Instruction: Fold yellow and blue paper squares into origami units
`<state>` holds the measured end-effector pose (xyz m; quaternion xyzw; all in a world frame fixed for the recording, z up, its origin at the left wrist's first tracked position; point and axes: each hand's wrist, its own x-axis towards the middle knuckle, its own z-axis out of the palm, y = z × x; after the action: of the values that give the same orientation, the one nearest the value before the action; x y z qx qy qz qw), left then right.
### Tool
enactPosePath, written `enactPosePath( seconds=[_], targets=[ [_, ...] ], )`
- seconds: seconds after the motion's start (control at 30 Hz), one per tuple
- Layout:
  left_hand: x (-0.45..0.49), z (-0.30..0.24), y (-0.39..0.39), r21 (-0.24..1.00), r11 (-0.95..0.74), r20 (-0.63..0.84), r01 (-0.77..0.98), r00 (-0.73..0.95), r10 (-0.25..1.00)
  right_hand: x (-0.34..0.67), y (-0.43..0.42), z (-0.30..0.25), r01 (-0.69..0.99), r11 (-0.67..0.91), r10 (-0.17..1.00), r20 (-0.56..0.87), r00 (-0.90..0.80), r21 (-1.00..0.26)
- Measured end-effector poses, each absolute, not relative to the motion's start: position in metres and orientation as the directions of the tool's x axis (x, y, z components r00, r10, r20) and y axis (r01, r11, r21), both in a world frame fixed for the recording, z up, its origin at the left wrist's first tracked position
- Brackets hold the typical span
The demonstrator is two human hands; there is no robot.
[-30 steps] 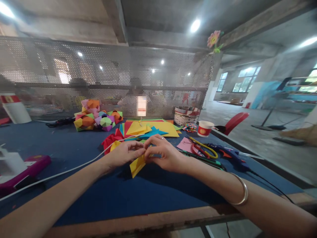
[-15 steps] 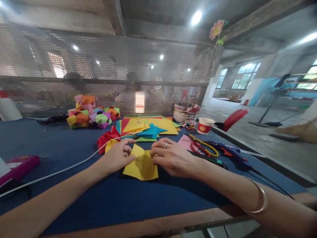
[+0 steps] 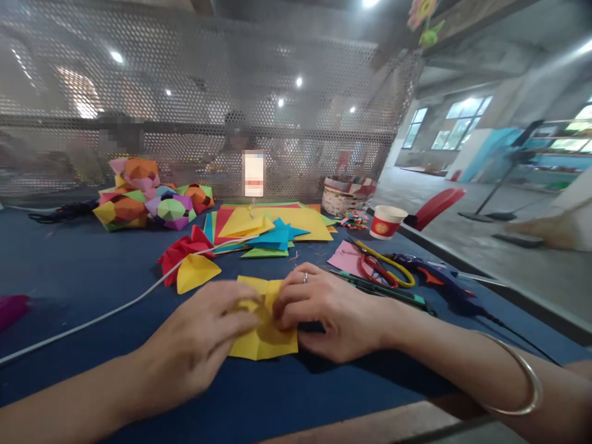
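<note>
A creased square of yellow paper [image 3: 266, 345] lies on the blue tabletop in front of me, between my hands. My left hand [image 3: 194, 336] reaches over its left side with fingers stretched and a little apart, slightly blurred. On the right side, the fingers of my right hand [image 3: 330, 314] are bent onto the paper, with the thumb by its edge. Beyond my left hand sit a folded yellow paper piece [image 3: 198, 273] and a red folded paper piece [image 3: 178, 256]. Blue folded paper pieces [image 3: 280, 235] rest by a stack of coloured sheets [image 3: 305, 225].
Scissors [image 3: 398, 271], a pink sheet [image 3: 345, 258], a cutter [image 3: 379, 287] and a glue gun [image 3: 439, 277] lie at right. Behind them stand a paper cup [image 3: 387, 223] and a basket [image 3: 346, 196]. Paper balls [image 3: 123, 211] sit back left. A white cable [image 3: 115, 311] crosses the table.
The yellow paper has been laid flatter on the table. My left hand has drawn back and left, its fingers now over the paper. My right hand stays at its right side. The view has tilted down.
</note>
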<state>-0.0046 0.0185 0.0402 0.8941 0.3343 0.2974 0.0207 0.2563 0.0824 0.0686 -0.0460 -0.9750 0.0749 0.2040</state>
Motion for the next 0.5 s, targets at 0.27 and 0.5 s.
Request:
enactPosePath(
  seconds=[0.27,0.5],
  targets=[
    [-0.0109,0.0323,0.0114,0.222,-0.870,0.485,0.439,0.725,0.490,0.2589,0.0880,0.0733,0.137,0.893,0.275,0.277,-0.921,-0.429],
    [-0.0054,0.0364,0.0094,0.297,-0.850,0.448,0.434,0.723,0.526,0.2502,0.0847,0.0655,0.203,0.764,0.424,0.240,-0.873,-0.613]
  ],
)
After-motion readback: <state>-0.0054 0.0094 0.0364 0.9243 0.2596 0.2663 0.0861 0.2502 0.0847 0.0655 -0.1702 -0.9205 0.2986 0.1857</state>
